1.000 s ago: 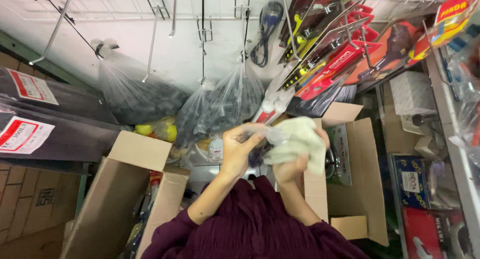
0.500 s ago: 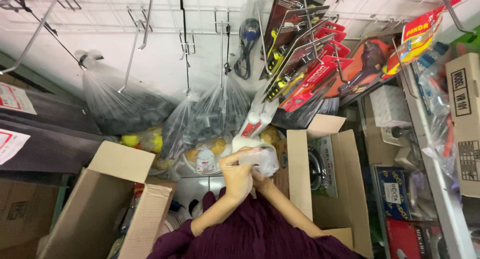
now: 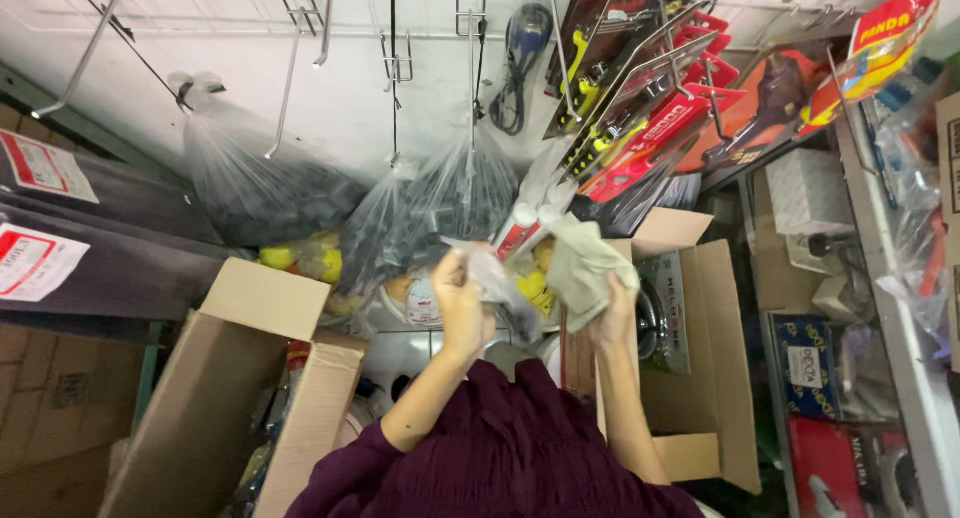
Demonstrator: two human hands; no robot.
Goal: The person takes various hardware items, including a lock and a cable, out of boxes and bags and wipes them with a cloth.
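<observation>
Your hands have split apart: half a second ago both were bunched together on the clear plastic bag (image 3: 500,283) at mid-frame. Now the left hand (image 3: 462,303) has its grip closed on that bag just left of center, and the right hand (image 3: 612,313) has its grip closed on the pale cloth (image 3: 585,263) just right of it. Bag and cloth are now separate, held above the gap between the left cardboard box (image 3: 240,378) and the right cardboard box (image 3: 700,378).
</observation>
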